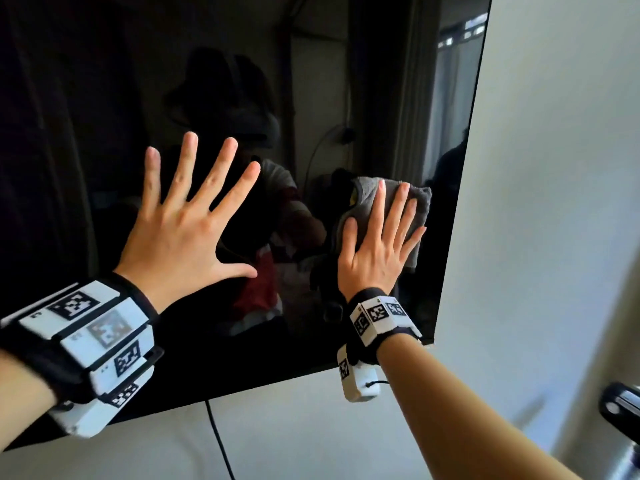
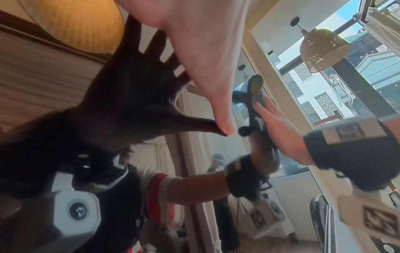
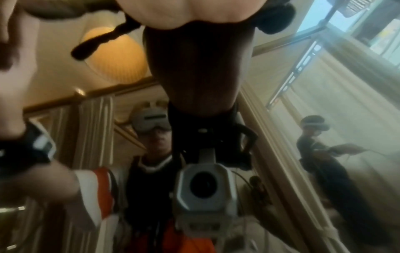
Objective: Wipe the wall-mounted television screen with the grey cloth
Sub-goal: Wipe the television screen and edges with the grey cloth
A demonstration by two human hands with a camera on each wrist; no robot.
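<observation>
The wall-mounted television screen [image 1: 104, 98] is black and glossy and mirrors the room. My left hand [image 1: 194, 216] lies flat on it, fingers spread wide, holding nothing; in the left wrist view its thumb [image 2: 225, 126] meets its own dark reflection. My right hand [image 1: 377, 247] presses the grey cloth [image 1: 417, 199] flat against the screen near the lower right corner, fingers straight. The crumpled cloth sticks out above and to the right of the fingers. In the left wrist view the right hand [image 2: 281, 133] covers the cloth [image 2: 253, 92]. The right wrist view shows only my palm heel [image 3: 194, 10] and reflections.
The screen's right edge [image 1: 465, 202] lies just right of the cloth, with white wall [image 1: 554, 168] beyond. A black cable [image 1: 218, 441] hangs down the wall under the bottom edge. A dark rounded object [image 1: 620, 407] juts in at the lower right.
</observation>
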